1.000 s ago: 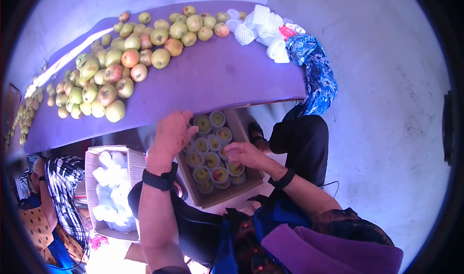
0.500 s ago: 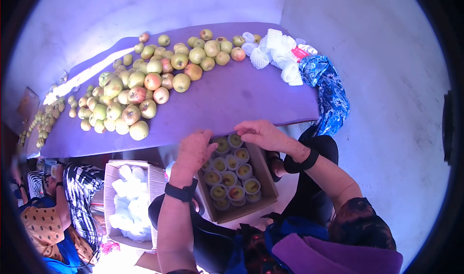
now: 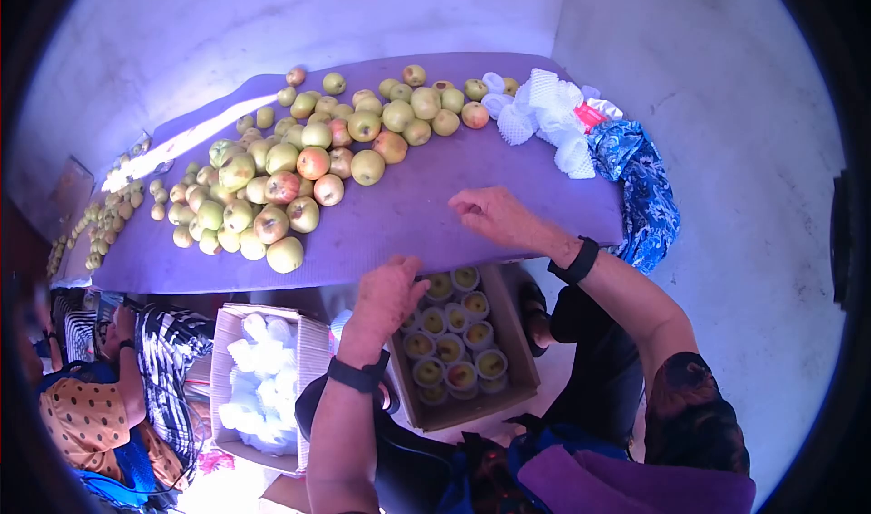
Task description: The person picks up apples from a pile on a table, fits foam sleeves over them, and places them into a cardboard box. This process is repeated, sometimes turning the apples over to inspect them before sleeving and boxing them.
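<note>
My left hand (image 3: 388,294) hangs over the left rim of a cardboard box (image 3: 519,351) on my lap, fingers loosely curled, holding nothing that I can see. The box holds several apples (image 3: 451,347) in white foam nets, packed in rows. My right hand (image 3: 494,217) reaches out over the purple mat (image 3: 426,201) on the table, fingers apart and empty, above bare mat. A heap of loose apples (image 3: 290,174) lies to its left, the nearest one (image 3: 367,166) about a hand's width away.
White foam nets (image 3: 544,119) are piled at the mat's far right, beside a blue patterned cloth (image 3: 646,183). A second cardboard box (image 3: 259,378) of foam nets stands at lower left. Another person in a checked and dotted garment (image 3: 91,405) sits at far left.
My right hand left the box and moved up and forward onto the mat. My left hand stayed at the box's left edge. The view tilted, showing more of the table.
</note>
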The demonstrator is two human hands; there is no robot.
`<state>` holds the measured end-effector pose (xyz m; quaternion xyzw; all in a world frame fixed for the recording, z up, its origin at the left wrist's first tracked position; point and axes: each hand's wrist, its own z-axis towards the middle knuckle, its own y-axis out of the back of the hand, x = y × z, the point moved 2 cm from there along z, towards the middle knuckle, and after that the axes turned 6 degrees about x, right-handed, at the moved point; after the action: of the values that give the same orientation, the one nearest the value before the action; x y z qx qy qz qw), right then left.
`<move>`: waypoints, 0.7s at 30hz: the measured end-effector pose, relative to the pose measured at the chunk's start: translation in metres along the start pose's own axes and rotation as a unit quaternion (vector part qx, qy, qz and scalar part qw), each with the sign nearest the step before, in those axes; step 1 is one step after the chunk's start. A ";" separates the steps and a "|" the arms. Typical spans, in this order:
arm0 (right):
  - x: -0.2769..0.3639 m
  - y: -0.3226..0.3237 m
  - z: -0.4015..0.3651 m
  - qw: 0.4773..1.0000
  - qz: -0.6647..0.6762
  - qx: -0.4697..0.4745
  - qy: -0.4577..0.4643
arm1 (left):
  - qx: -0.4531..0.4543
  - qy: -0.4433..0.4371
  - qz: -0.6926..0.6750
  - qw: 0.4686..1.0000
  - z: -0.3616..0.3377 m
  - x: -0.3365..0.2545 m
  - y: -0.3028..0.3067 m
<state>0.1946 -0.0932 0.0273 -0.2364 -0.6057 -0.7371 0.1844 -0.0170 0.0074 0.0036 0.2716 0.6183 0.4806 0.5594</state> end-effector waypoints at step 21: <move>-0.107 0.048 0.174 0.970 -0.089 -0.209 -0.087 | 0.007 -0.009 -0.007 1.000 0.005 -0.008 -0.002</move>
<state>0.3306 0.0657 0.0320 -0.2785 -0.4704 -0.8373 0.0110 -0.0103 0.0012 0.0061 0.2753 0.6187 0.4696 0.5664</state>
